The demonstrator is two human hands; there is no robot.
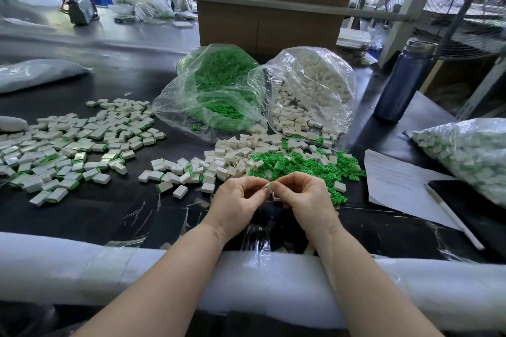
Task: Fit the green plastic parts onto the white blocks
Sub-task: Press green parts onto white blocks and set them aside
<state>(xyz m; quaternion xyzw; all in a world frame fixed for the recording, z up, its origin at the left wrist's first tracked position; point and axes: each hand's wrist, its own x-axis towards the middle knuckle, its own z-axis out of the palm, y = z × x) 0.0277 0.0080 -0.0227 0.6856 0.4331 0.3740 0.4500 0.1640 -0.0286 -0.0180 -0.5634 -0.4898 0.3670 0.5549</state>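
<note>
The black tabletop (115, 216) carries everything, and beyond both hands stand two open clear bags, one of green plastic parts (219, 82) and one of white blocks (309, 90). Out past the left hand (235, 200) spreads a broad scatter of finished blocks (68, 145) showing green edges. Just ahead of the knuckles lie a loose pile of white blocks (227, 161) and, nearer the right hand (306, 197), a heap of green parts (301, 169). Both hands meet with fingertips pinched on one small white block (274, 195); whether a green part is already in it is hidden. The pieces look light, rigid and smooth, so likely slippery; a pinch on the block's flat sides should steady it.
</note>
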